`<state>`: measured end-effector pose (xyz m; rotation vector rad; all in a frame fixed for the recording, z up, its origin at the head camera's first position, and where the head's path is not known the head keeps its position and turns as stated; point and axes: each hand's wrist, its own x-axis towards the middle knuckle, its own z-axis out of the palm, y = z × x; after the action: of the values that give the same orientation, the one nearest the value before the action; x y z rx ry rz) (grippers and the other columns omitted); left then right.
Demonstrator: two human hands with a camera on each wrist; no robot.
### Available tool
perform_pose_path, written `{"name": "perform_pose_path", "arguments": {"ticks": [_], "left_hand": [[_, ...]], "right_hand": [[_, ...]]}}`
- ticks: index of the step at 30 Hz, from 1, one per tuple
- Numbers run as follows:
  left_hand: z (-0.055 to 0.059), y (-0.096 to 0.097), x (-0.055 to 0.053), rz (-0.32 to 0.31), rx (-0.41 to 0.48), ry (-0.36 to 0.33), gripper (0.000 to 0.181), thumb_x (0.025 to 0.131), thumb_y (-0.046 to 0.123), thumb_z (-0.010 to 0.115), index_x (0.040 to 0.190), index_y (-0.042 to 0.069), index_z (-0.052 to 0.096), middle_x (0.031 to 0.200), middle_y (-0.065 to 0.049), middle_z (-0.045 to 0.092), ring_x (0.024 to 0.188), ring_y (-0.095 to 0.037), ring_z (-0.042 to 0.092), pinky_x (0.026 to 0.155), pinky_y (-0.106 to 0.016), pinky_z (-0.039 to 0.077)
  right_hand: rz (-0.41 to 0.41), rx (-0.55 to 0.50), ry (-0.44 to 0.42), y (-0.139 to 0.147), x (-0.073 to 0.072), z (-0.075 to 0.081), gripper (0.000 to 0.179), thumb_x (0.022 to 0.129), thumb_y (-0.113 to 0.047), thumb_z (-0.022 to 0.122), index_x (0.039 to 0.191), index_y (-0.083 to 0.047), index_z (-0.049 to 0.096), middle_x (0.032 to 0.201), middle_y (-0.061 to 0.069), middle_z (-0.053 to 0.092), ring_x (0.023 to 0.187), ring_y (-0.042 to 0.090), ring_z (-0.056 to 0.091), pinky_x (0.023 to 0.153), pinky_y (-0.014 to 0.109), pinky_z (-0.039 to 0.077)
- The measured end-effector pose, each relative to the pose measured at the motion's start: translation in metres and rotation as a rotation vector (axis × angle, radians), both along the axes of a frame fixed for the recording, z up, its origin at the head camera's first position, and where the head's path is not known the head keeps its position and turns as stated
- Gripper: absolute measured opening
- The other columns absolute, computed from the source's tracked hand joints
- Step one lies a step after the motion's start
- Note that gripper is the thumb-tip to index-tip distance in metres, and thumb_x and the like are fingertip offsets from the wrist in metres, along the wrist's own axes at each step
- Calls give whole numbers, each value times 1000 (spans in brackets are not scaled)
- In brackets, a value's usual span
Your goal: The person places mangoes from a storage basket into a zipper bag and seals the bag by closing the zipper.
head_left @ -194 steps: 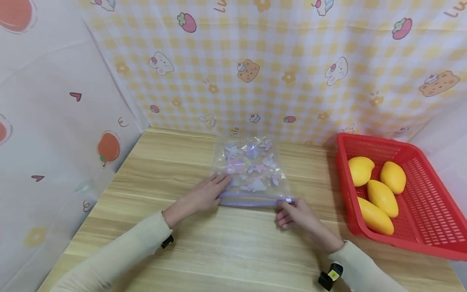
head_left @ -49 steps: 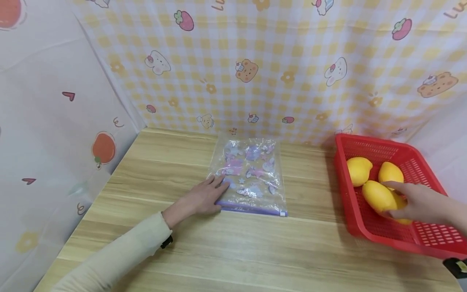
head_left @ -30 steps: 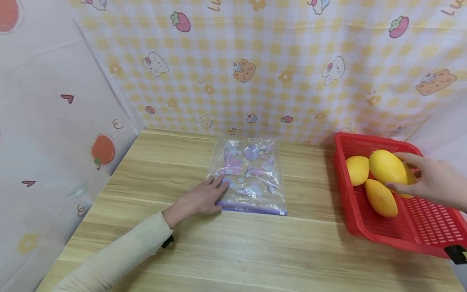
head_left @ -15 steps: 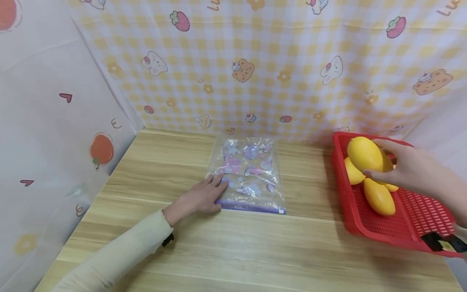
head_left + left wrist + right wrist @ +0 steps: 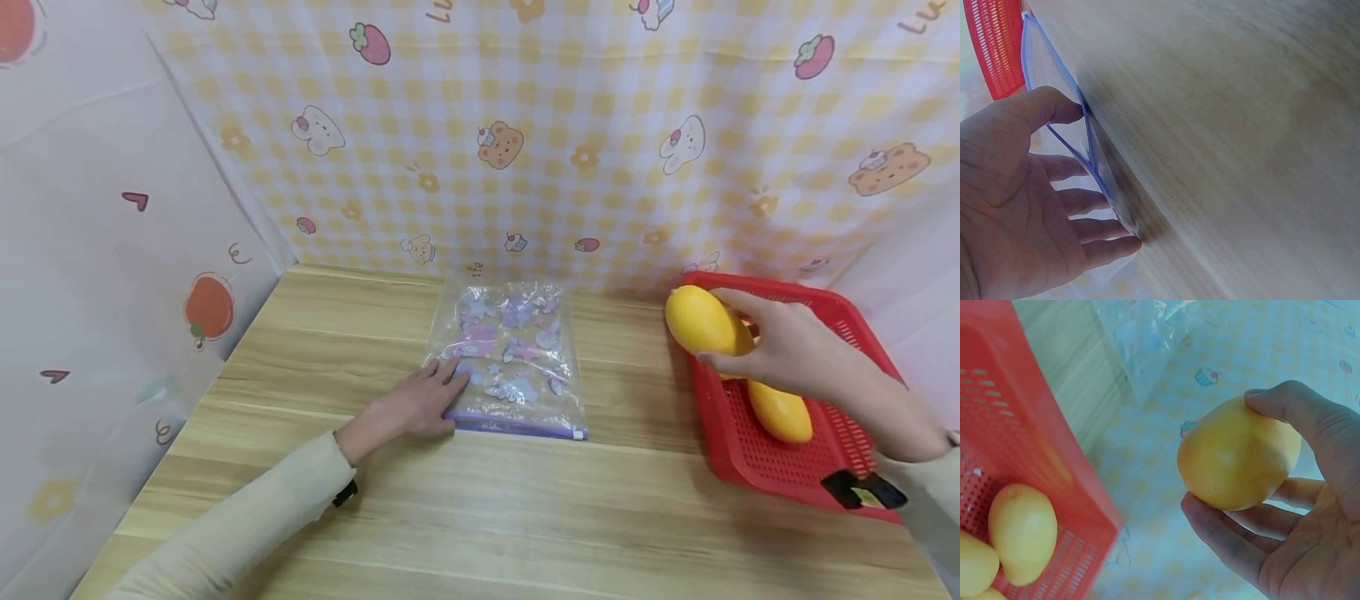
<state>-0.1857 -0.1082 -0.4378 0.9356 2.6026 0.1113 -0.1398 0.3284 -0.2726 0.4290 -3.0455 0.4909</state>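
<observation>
A clear zip bag (image 5: pixel 525 358) with pastel cartoon prints lies flat on the table, its purple zip edge toward me and a white slider at the right end. On its lower left corner rests my left hand (image 5: pixel 420 404), fingers spread and fairly straight. The left wrist view shows the zip's two blue strips (image 5: pixel 1059 57) standing slightly apart beside the thumb. My right hand (image 5: pixel 795 346) holds a yellow mango (image 5: pixel 699 321) above the left rim of the red basket (image 5: pixel 716 442). Thumb and fingers grip its sides in the right wrist view, leaving its front uncovered.
More mangoes sit in the basket, one (image 5: pixel 780 414) showing below the right hand and several in the right wrist view, such as a mango (image 5: pixel 1022 534) near the wall. A checked cloth (image 5: pixel 585 108) hangs behind the wooden table (image 5: pixel 480 517).
My right hand has left the bag, reached into the basket, picked up a mango and carried it leftward to the rim. The bag's zip edge has shifted nearer me; the left hand stays on it.
</observation>
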Motion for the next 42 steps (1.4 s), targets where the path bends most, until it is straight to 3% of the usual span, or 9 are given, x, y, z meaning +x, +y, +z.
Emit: {"name": "perform_pose_path", "arguments": {"ticks": [3, 11, 18, 26, 34, 42], "left_hand": [[1, -1, 0, 11, 3, -8, 81, 96, 34, 68, 159, 2, 29, 164, -27, 14, 146, -51, 18, 118, -55, 22], [3, 0, 1, 18, 6, -16, 82, 95, 33, 70, 160, 3, 29, 164, -26, 14, 146, -51, 19, 119, -54, 22], [4, 0, 1, 13, 13, -14, 81, 95, 32, 71, 158, 0, 30, 163, -28, 15, 145, -52, 20, 118, -56, 24], [3, 0, 0, 24, 20, -19, 81, 95, 30, 71, 159, 1, 30, 163, -27, 15, 145, -51, 19, 117, -57, 24], [2, -1, 1, 28, 24, -18, 82, 94, 30, 71, 159, 2, 30, 164, -27, 14, 145, -51, 18, 117, -58, 24], [1, -1, 1, 21, 28, -14, 82, 93, 31, 71, 158, 1, 31, 163, -27, 15, 145, -52, 19, 117, -58, 25]], "right_hand": [[23, -4, 0, -5, -2, -4, 74, 79, -32, 89, 140, -6, 56, 102, 7, 63, 87, 28, 58, 68, 42, 51], [35, 29, -19, -18, -2, -13, 77, 80, -43, 86, 140, -4, 55, 96, 6, 66, 86, 27, 63, 70, 43, 53], [79, 13, -26, -28, -4, -19, 68, 79, -35, 88, 134, -7, 59, 85, 1, 60, 74, 20, 56, 62, 35, 47], [87, 14, -80, -41, -5, -20, 77, 81, -35, 87, 143, -5, 53, 70, -2, 50, 56, 15, 45, 51, 29, 41], [150, -16, -76, -59, -3, -25, 70, 80, -31, 88, 138, -8, 57, 79, -1, 57, 55, 13, 49, 50, 29, 45], [198, -72, -76, -74, -1, -36, 66, 77, -25, 90, 133, -7, 61, 84, -2, 62, 66, 13, 55, 57, 30, 49]]}}
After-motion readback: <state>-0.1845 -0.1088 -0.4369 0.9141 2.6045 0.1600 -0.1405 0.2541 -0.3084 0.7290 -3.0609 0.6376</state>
